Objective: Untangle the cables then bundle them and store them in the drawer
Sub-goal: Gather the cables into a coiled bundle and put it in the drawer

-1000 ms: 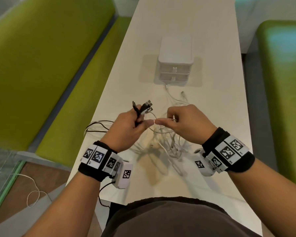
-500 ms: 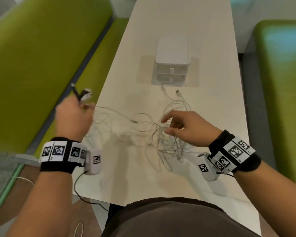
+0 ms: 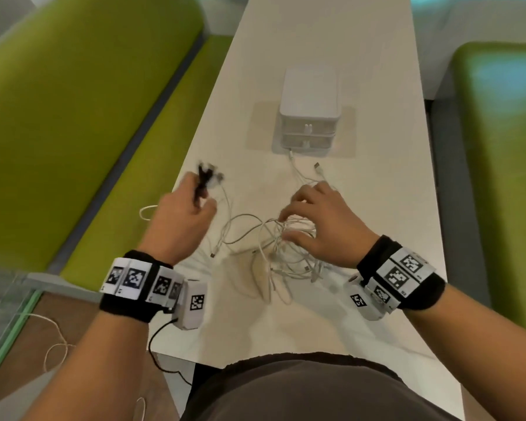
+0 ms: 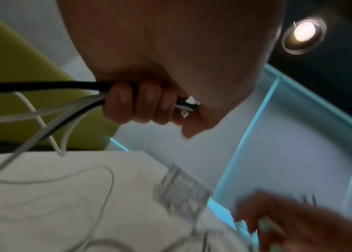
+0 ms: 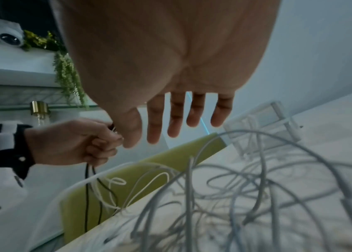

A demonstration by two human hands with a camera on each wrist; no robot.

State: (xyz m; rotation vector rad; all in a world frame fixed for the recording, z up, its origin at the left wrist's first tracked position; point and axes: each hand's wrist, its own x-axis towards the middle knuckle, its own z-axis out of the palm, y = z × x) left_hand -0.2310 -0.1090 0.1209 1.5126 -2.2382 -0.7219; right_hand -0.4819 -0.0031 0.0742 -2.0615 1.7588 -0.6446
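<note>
The left hand (image 3: 182,220), flung out to the bench side half a second ago, is being brought back toward the tangle of white cables (image 3: 286,247) on the table (image 3: 377,208), fingers closed round four or so cable ends, black and white; separation is being advanced. The right hand (image 3: 319,226) is being held spread over the tangle, gripping nothing. One drawer unit (image 3: 308,117), two drawers, both shut, is standing beyond

left hand (image 3: 179,220) motion-blurred, its held plug ends (image 3: 205,180) smeared, indistinct
</note>
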